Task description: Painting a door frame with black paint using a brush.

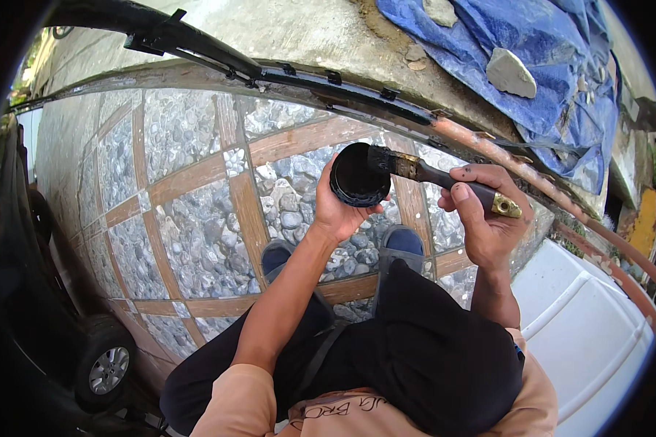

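Note:
My left hand (331, 211) is wrapped round a small round black cup (360, 195), its open top facing up and dark paint showing inside. In my right hand (492, 218) is a paintbrush (444, 177), gripped by its dark handle. The brush's blackened bristles rest at the cup's right rim. Dark specks mark my right fingers. Beyond both hands runs a long metal rail (364, 92), glossy black on its left and middle stretch and reddish-brown toward the right.
A blue tarp (517, 95) with a pale stone (511, 73) lies beyond the rail. A white panelled box (583, 320) stands at my right. At the left is a dark vehicle with a wheel (109, 368). Pebble-patterned tiles (189, 218) cover the floor under my feet.

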Available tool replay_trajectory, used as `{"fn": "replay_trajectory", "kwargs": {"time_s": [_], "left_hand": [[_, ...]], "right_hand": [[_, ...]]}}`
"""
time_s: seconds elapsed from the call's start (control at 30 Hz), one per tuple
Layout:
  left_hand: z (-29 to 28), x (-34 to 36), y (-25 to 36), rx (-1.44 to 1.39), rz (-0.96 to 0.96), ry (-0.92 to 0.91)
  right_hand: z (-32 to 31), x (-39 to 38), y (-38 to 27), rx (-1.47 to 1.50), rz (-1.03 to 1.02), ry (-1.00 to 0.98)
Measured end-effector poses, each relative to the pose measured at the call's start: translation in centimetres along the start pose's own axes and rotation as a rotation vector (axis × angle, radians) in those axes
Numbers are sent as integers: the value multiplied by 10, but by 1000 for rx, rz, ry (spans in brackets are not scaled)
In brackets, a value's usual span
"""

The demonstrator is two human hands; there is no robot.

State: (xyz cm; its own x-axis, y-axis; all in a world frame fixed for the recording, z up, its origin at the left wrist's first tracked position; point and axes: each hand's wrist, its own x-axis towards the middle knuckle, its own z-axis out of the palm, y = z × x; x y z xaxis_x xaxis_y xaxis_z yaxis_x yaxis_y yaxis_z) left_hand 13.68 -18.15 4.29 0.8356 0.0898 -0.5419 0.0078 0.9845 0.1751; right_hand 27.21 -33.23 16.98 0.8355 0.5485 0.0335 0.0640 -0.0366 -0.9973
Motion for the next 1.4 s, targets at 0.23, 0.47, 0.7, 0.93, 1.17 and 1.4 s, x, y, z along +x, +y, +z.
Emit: {"fn": "replay_trajectory", "kwargs": {"time_s": [0.23, 0.47, 0.7, 0.93, 1.17, 1.4], "left_hand": [[10, 6, 3, 46, 14, 20], [11, 14, -3, 86, 11, 18], [15, 15, -6, 88, 2, 0], [14, 17, -10, 68, -12, 0], [6, 20, -7, 23, 21, -46], [6, 20, 4, -66, 43, -79]], "right_hand": [[-2, 1, 2, -66, 53, -5], [0, 0, 17, -228, -76, -102], [5, -1, 21, -274, -111, -121], [-3, -4, 25, -198, -66, -75], [-16, 1, 34, 280, 327, 63], [-19, 4, 67, 683, 560, 29]]}}
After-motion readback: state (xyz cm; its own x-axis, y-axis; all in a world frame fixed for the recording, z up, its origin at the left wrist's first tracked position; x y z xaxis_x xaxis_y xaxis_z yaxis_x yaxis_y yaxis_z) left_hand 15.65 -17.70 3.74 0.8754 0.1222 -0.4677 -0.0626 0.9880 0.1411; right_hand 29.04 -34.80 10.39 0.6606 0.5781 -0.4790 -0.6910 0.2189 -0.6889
